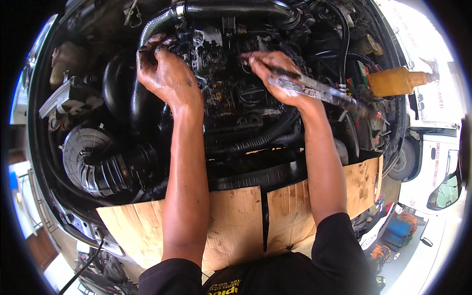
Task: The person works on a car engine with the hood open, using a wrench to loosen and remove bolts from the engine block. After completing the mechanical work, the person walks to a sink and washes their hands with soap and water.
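My left hand (pixel 167 78) is raised at the upper middle, fingers curled closed beside a silvery corrugated hose (pixel 156 27); what they hold, if anything, is hidden. Right of it, my right hand (pixel 278 78) grips a long, grease-smeared metal tool (pixel 327 96) that slants toward the lower right, its far end blurred. Both hands are over a dark, oily engine top (pixel 211 73) with a round black cap (pixel 252 95).
A round air intake housing (pixel 88 142) sits at left. A yellow bottle (pixel 396 81) lies at right. Cardboard sheets (pixel 231 221) cover the front edge. A white vehicle (pixel 427 177) stands beyond, near a blue container (pixel 398 231).
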The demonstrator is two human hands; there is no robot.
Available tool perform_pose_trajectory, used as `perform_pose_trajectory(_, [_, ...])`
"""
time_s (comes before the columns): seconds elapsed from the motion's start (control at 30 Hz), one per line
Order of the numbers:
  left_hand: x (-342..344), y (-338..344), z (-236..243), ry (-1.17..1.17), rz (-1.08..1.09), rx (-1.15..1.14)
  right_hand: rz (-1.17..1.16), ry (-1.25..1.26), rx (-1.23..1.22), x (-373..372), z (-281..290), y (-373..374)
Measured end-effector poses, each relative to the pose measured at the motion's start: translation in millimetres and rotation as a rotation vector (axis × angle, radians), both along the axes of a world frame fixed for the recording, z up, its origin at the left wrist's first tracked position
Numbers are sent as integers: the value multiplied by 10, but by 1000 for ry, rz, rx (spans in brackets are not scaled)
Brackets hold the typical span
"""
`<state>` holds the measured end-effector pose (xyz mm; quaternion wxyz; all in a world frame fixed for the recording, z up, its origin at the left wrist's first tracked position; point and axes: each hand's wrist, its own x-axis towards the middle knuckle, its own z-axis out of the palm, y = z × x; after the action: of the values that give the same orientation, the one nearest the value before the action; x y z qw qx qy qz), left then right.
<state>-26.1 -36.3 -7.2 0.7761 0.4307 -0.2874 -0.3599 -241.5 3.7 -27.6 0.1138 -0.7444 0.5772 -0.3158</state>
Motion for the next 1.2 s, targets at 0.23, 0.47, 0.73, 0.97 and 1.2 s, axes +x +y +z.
perform_pose_trajectory(0.23, [47, -29, -14, -3, 16, -13, -155, 36, -17, 79, 46, -193])
perform_pose_trajectory(0.47, [42, -21, 11, -18, 17, -5, -153, -176, 243, 102, 218, -128])
perform_pose_trajectory(0.73, [62, -143, -246, -95, -65, -69, -116, -378, 73, -9, -172, -263])
perform_pose_trajectory(0.97, [14, -86, -53, -156, -246, -57, -95, -259, 0, 153, -24, -263])
perform_pose_trajectory(1.2, [-80, -115, -109, -183, -285, -114, -242, -250, -95, 187, -50, -285])
